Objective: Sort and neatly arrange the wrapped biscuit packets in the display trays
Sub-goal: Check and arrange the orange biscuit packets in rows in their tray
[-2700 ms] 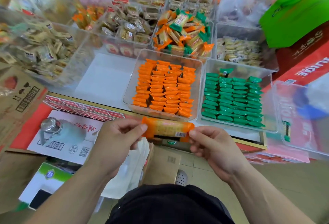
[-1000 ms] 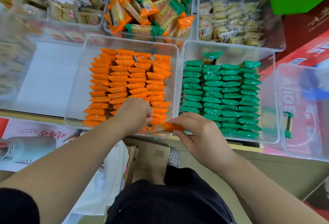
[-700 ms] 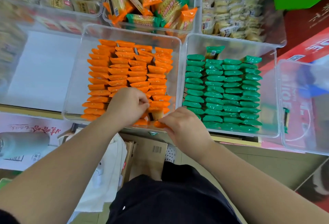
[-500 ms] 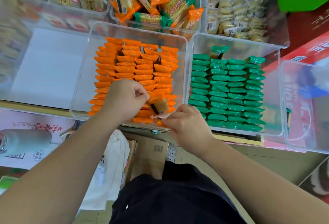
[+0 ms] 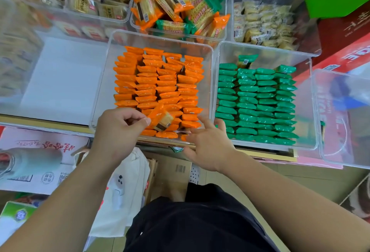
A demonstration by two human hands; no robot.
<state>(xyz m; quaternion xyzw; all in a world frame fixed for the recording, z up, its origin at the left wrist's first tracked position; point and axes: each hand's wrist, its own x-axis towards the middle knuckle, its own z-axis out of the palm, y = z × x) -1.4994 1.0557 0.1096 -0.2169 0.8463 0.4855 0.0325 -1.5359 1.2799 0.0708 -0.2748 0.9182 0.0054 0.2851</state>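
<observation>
Likely light, slick, crushable: left hand [image 5: 118,131] pinches the orange packet [image 5: 160,118] by its end; right hand [image 5: 208,147] spread, empty.

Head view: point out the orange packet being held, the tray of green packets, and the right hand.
held orange packet [image 5: 161,117]: head view, middle of its tilted wrapper.
green-packet tray [image 5: 306,101]: head view, bare strip by its right wall.
right hand [image 5: 208,147]: head view, back of the hand.
</observation>
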